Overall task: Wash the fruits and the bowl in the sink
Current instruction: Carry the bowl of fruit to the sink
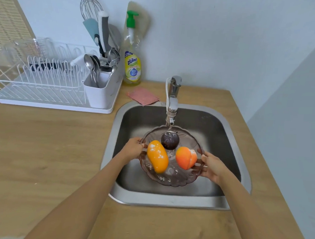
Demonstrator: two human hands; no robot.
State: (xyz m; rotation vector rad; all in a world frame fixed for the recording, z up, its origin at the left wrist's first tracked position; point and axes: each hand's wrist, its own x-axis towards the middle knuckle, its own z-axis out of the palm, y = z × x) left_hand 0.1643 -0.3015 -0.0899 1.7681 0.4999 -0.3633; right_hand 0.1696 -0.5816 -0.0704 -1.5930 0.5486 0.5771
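A clear brownish scalloped bowl (175, 182) hangs inside the steel sink (232, 138), under the faucet (173, 100). My left hand (133, 148) grips its left rim and my right hand (211, 167) grips its right rim. Three fruits lie in the bowl: a yellow-orange mango (157, 156) on the left, an orange peach-like fruit (185, 157) on the right, and a dark purple round fruit (170, 140) at the back. White specks dust the fruits. A thin stream from the spout lands on the dark fruit.
A pink scrubbing cloth (143, 96) lies behind the sink's left corner. A dish soap bottle (132, 63) stands by the wall. The white dish rack (50, 88) with a cutlery holder (98, 92) occupies the left back of the wooden counter (47, 150).
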